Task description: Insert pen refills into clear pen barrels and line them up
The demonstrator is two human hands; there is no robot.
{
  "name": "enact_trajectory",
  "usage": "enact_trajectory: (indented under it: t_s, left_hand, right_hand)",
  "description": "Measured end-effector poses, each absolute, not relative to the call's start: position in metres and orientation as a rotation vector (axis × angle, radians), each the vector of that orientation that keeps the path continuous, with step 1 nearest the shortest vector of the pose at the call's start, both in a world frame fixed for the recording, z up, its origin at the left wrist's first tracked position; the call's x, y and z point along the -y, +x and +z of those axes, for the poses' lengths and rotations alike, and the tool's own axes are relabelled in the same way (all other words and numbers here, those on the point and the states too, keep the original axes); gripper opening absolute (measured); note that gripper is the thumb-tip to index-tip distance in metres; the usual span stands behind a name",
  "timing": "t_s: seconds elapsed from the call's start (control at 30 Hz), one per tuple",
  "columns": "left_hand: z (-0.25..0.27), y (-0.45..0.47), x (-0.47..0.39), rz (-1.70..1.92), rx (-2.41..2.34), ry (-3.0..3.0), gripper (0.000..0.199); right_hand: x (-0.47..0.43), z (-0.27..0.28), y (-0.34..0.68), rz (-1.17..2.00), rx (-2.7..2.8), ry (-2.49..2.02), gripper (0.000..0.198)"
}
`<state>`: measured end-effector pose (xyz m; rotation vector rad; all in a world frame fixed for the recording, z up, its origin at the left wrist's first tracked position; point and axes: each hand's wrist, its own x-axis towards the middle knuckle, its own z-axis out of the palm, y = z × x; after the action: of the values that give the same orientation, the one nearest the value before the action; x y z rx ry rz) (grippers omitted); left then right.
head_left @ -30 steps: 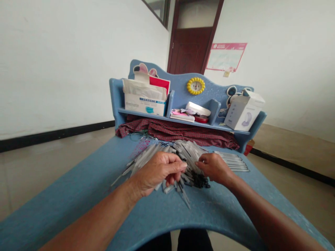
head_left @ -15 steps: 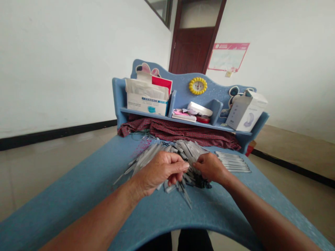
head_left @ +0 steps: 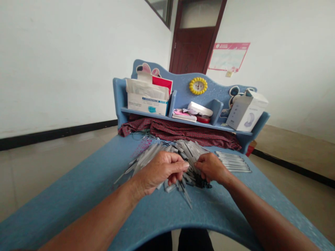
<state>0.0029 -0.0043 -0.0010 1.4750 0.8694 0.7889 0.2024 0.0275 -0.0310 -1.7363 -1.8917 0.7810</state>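
Both hands are over a loose heap of translucent pen barrels [head_left: 146,158] on the blue desk. My left hand [head_left: 163,170] is closed in a pinch, thumb against the forefinger. My right hand [head_left: 210,167] is also pinched, its fingertips a short gap away from the left ones. Whatever either pinch holds is too small to make out. Small black pen parts [head_left: 202,182] lie just below my right hand. Beyond that hand, several slim pens [head_left: 234,162] with dark ends lie side by side in a row. Part of the heap is hidden behind my hands.
Behind the heap, a red checked cloth [head_left: 180,130] lies under a blue shelf [head_left: 123,111]. On the shelf stand a mask box [head_left: 146,104], some papers [head_left: 184,116] and a white box [head_left: 244,113]. A yellow-rimmed clock [head_left: 198,86] is on the backboard. The desk's curved front edge [head_left: 167,228] is near me.
Little differs. My right hand has shifted very slightly to the right, away from my left hand, which keeps its place. The heap and the row of pens look the same.
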Motion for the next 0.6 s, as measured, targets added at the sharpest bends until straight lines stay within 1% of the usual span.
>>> enact_trajectory:
  t_s: [0.37, 0.6]
  left_hand:
    - [-0.002, 0.003, 0.004, 0.785, -0.886, 1.498, 0.027]
    - [-0.002, 0.002, 0.003, 0.776, -0.886, 1.507, 0.028]
  right_hand:
    - [-0.022, -0.030, 0.209, 0.984, 1.749, -1.670, 0.015]
    - [-0.018, -0.028, 0.216, 1.053, 1.667, -1.595, 0.015]
